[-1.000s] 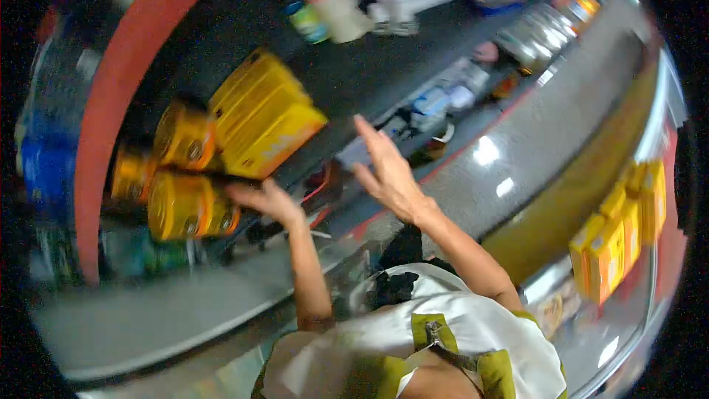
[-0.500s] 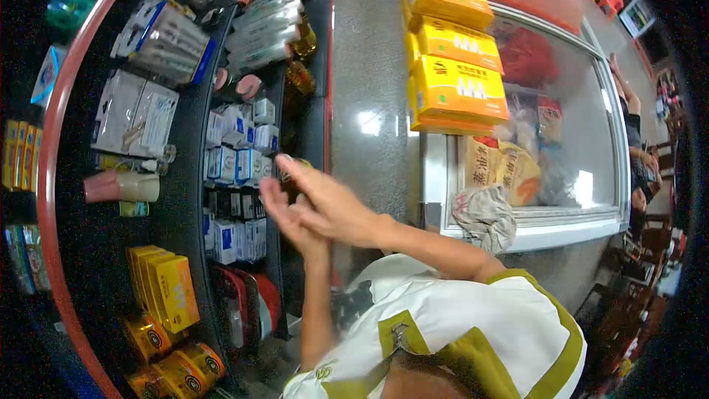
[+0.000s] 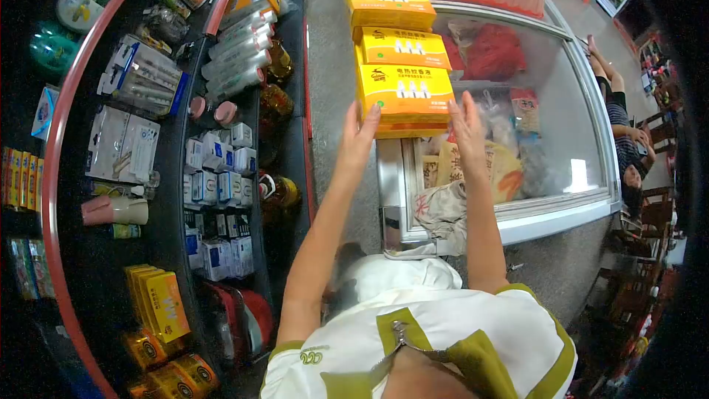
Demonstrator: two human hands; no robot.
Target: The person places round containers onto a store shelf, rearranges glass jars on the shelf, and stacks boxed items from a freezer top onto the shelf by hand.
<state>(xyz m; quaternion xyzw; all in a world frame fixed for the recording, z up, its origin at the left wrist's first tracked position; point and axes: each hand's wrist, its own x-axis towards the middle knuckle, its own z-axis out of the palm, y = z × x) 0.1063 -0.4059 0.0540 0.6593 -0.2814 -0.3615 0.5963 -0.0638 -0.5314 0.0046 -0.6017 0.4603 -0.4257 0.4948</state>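
Observation:
Yellow-and-orange boxes of mosquito repellent liquid (image 3: 406, 90) stand in stacks on the near left corner of a glass-topped freezer. My left hand (image 3: 357, 137) is at the left side of the nearest stack, thumb lying on the top box and fingers along its side. On the opposite side, my right hand (image 3: 469, 133) touches the box edge with its fingers extended upward. The nearest stack is held between both hands. A crumpled grey cloth (image 3: 441, 210) lies on the freezer edge beside my right forearm.
The freezer (image 3: 546, 223) has a metal frame and holds bagged food under glass. Dark shelves with a red rail (image 3: 50, 199) run along my left, carrying small white boxes (image 3: 218, 177), bottles and more yellow boxes (image 3: 156, 303). A person (image 3: 628, 133) sits at the far right.
Both hands have moved from beside the shelf, where they were close together, rightward and apart to either side of the nearest yellow stack. The view has shifted too.

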